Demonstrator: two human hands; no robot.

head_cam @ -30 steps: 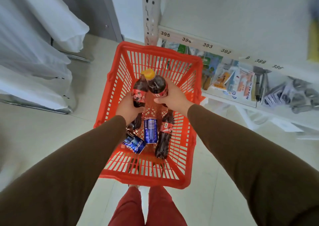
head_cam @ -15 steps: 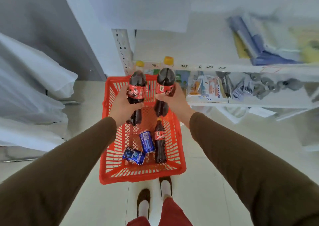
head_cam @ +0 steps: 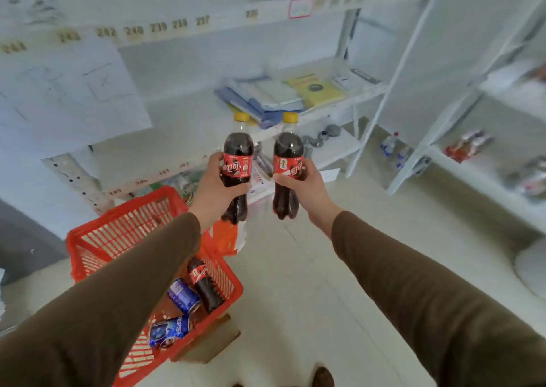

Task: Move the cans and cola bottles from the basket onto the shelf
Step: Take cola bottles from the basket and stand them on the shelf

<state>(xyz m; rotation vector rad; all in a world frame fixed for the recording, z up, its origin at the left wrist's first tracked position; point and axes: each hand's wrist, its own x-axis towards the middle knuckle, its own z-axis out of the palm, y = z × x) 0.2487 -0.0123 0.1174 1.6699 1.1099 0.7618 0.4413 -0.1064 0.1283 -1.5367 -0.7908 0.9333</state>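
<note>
White metal shelf (head_cam: 334, 111), glossy plastic bottles (head_cam: 238, 162).

A yellow booklet (head_cam: 314, 88) lies beside blue folders (head_cam: 254, 102) on a middle board. Packets (head_cam: 468, 149), too blurred to identify, sit at right, small bottles (head_cam: 390, 147) low near the tiled floor (head_cam: 295, 283).

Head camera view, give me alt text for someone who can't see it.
A person's left hand and right hand each hold an upright cola bottle in front of white shelves. Below left, a red basket on the floor holds one more cola bottle and two blue cans.
</note>
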